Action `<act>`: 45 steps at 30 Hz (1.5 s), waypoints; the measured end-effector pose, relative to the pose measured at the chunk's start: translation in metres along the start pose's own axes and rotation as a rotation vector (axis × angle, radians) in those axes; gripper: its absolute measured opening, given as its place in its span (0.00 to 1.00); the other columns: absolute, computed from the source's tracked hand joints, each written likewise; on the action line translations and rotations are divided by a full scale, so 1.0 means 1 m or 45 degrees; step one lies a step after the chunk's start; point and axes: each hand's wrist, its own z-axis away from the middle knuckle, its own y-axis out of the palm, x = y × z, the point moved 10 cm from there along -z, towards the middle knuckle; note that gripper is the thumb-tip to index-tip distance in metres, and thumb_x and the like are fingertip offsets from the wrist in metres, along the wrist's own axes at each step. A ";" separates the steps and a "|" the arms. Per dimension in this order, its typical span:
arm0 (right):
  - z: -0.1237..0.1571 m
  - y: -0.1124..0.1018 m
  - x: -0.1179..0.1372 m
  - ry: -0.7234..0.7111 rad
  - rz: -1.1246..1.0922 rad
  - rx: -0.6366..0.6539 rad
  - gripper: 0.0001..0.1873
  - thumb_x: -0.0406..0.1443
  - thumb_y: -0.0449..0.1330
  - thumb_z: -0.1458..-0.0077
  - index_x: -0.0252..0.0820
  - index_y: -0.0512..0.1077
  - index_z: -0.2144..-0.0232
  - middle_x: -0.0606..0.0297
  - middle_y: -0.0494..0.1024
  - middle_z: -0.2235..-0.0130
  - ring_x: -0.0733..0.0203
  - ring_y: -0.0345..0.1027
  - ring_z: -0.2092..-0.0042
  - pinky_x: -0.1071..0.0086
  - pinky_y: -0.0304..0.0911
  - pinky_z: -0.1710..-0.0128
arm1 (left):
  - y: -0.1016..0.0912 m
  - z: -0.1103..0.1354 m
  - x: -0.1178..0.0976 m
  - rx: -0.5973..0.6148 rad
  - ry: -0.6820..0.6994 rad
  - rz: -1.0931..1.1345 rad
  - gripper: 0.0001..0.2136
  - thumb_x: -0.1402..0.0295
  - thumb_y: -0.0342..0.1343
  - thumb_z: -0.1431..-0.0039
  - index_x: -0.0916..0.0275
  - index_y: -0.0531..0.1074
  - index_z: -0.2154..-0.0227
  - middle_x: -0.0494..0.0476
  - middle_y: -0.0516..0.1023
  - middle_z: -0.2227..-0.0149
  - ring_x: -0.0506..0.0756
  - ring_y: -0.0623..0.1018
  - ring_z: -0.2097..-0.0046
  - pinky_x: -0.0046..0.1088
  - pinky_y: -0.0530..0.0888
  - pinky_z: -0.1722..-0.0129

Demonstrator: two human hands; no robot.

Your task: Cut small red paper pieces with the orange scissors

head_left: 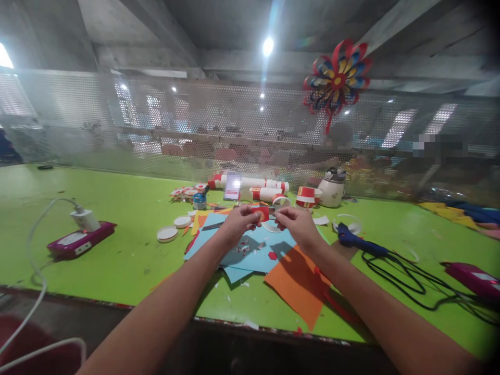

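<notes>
My left hand [235, 229] pinches a small red piece of paper [259, 214] with an orange mark on it, held up above the blue paper sheets. My right hand [300, 228] is closed in a pinch close to the red piece's right end. A thin greyish sliver shows between its fingertips, too small to name. Below both hands, paper scraps [244, 249] and a red paper hexagon [272, 255] lie on the light blue paper [255, 264]. An orange sheet [299, 284] lies partly under my right forearm. Left of my left hand is a dark flat strip [213, 226].
Behind the hands stand white-and-red paper tubes [250, 182], a phone [233, 186], a red-and-white paper cup [305, 197] and a white jug [332, 187]. Power strips [84, 239] sit left and right. A blue-handled tool [355, 240] trails black cable. A paper flower [338, 80] rises behind.
</notes>
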 end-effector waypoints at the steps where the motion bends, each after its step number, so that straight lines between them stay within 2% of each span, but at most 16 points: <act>1: 0.000 -0.001 0.001 -0.010 0.019 -0.008 0.13 0.37 0.56 0.40 0.38 0.68 0.53 0.60 0.73 0.54 0.58 0.71 0.58 0.60 0.69 0.60 | 0.000 0.000 0.000 -0.005 0.002 0.001 0.11 0.68 0.65 0.59 0.65 0.68 0.78 0.49 0.70 0.79 0.47 0.70 0.76 0.25 0.62 0.75; 11: -0.001 -0.018 0.012 -0.138 0.186 -0.028 0.13 0.38 0.56 0.40 0.38 0.69 0.54 0.61 0.74 0.54 0.58 0.71 0.58 0.59 0.69 0.60 | -0.001 0.000 0.002 0.029 -0.060 0.063 0.10 0.69 0.66 0.59 0.66 0.70 0.76 0.50 0.73 0.76 0.49 0.73 0.73 0.26 0.64 0.72; 18: 0.003 -0.029 0.010 -0.118 0.383 0.034 0.12 0.38 0.56 0.40 0.38 0.69 0.55 0.61 0.74 0.56 0.60 0.72 0.60 0.61 0.69 0.62 | 0.001 0.001 0.006 0.061 -0.111 0.077 0.11 0.70 0.66 0.57 0.66 0.69 0.73 0.52 0.75 0.74 0.52 0.77 0.69 0.25 0.67 0.71; 21: 0.024 -0.052 0.010 -0.107 0.546 0.093 0.10 0.38 0.57 0.41 0.36 0.72 0.62 0.65 0.76 0.62 0.62 0.72 0.65 0.65 0.68 0.65 | 0.002 0.003 0.004 0.053 -0.101 0.078 0.10 0.70 0.65 0.56 0.66 0.68 0.74 0.51 0.74 0.75 0.53 0.78 0.69 0.25 0.67 0.71; 23: 0.044 -0.067 0.012 -0.109 0.638 0.148 0.09 0.37 0.59 0.44 0.36 0.73 0.72 0.69 0.75 0.72 0.65 0.69 0.71 0.68 0.65 0.69 | 0.000 0.002 0.002 0.027 -0.079 0.080 0.10 0.71 0.64 0.54 0.65 0.67 0.74 0.49 0.72 0.76 0.52 0.78 0.69 0.24 0.68 0.71; 25: 0.064 -0.078 0.018 -0.105 0.678 0.188 0.11 0.36 0.61 0.49 0.38 0.75 0.80 0.67 0.75 0.79 0.62 0.66 0.75 0.69 0.60 0.75 | -0.003 0.001 0.003 0.006 -0.068 0.070 0.09 0.72 0.62 0.52 0.65 0.66 0.74 0.49 0.72 0.75 0.52 0.78 0.69 0.24 0.69 0.71; 26: 0.072 -0.079 0.025 -0.097 0.684 0.215 0.10 0.36 0.60 0.49 0.38 0.77 0.79 0.65 0.76 0.79 0.61 0.66 0.76 0.69 0.59 0.77 | -0.005 -0.001 0.004 -0.006 -0.064 0.064 0.08 0.72 0.62 0.51 0.65 0.67 0.74 0.49 0.72 0.75 0.52 0.78 0.68 0.24 0.69 0.71; 29: 0.088 -0.062 0.068 -0.124 0.613 0.349 0.12 0.38 0.60 0.49 0.45 0.79 0.63 0.64 0.79 0.75 0.60 0.70 0.74 0.69 0.63 0.74 | -0.012 -0.005 0.010 -0.024 -0.071 0.030 0.05 0.70 0.58 0.46 0.67 0.69 0.68 0.52 0.73 0.70 0.52 0.77 0.66 0.28 0.72 0.69; 30: 0.092 -0.049 0.092 -0.171 0.529 0.443 0.13 0.38 0.59 0.48 0.49 0.78 0.60 0.66 0.81 0.71 0.60 0.72 0.70 0.69 0.66 0.70 | -0.013 -0.006 0.013 -0.024 -0.077 0.017 0.07 0.68 0.55 0.43 0.66 0.70 0.63 0.54 0.74 0.65 0.52 0.76 0.65 0.31 0.74 0.67; 31: 0.100 -0.026 0.122 -0.264 0.312 0.681 0.15 0.36 0.56 0.45 0.50 0.76 0.56 0.66 0.81 0.66 0.59 0.74 0.64 0.67 0.67 0.64 | -0.015 -0.007 0.016 -0.024 -0.084 0.004 0.10 0.66 0.53 0.42 0.66 0.69 0.59 0.56 0.74 0.61 0.53 0.75 0.63 0.33 0.74 0.65; 33: 0.100 -0.018 0.196 -0.565 -0.138 0.693 0.17 0.31 0.54 0.45 0.51 0.76 0.57 0.69 0.81 0.63 0.59 0.74 0.60 0.63 0.66 0.57 | -0.017 -0.008 0.018 -0.027 -0.089 -0.012 0.12 0.65 0.52 0.40 0.65 0.68 0.56 0.58 0.73 0.57 0.54 0.75 0.61 0.36 0.75 0.64; 35: 0.096 -0.016 0.243 -0.712 -0.422 0.692 0.19 0.28 0.54 0.47 0.50 0.75 0.56 0.71 0.80 0.63 0.59 0.74 0.60 0.58 0.65 0.57 | -0.018 -0.007 0.018 -0.038 -0.084 -0.020 0.10 0.66 0.55 0.43 0.66 0.70 0.60 0.57 0.74 0.61 0.53 0.76 0.64 0.33 0.74 0.65; 36: 0.093 -0.015 0.255 -0.741 -0.476 0.667 0.20 0.28 0.53 0.48 0.50 0.75 0.56 0.73 0.80 0.64 0.60 0.74 0.61 0.58 0.65 0.58 | -0.018 -0.006 0.016 -0.044 -0.080 -0.020 0.08 0.68 0.58 0.45 0.66 0.71 0.64 0.56 0.75 0.65 0.52 0.76 0.66 0.31 0.73 0.66; 40: 0.090 -0.003 0.262 -0.746 -0.567 0.683 0.16 0.27 0.53 0.49 0.43 0.78 0.64 0.72 0.79 0.65 0.62 0.73 0.61 0.59 0.65 0.59 | -0.012 -0.002 0.010 -0.048 -0.062 -0.012 0.08 0.71 0.64 0.54 0.66 0.68 0.74 0.52 0.73 0.75 0.52 0.78 0.69 0.26 0.70 0.69; 42: 0.094 0.002 0.255 -0.733 -0.566 0.700 0.16 0.28 0.54 0.49 0.43 0.78 0.62 0.70 0.79 0.65 0.60 0.72 0.61 0.59 0.65 0.59 | -0.009 0.000 0.010 -0.042 -0.066 -0.011 0.09 0.72 0.63 0.54 0.65 0.67 0.75 0.52 0.73 0.76 0.53 0.78 0.69 0.26 0.70 0.69; 45: 0.092 -0.007 0.236 -0.704 -0.462 0.601 0.18 0.32 0.55 0.49 0.46 0.74 0.55 0.68 0.78 0.63 0.59 0.72 0.60 0.60 0.66 0.59 | -0.006 0.001 0.012 -0.032 -0.074 -0.014 0.08 0.73 0.63 0.54 0.65 0.67 0.75 0.52 0.73 0.76 0.53 0.78 0.69 0.27 0.70 0.69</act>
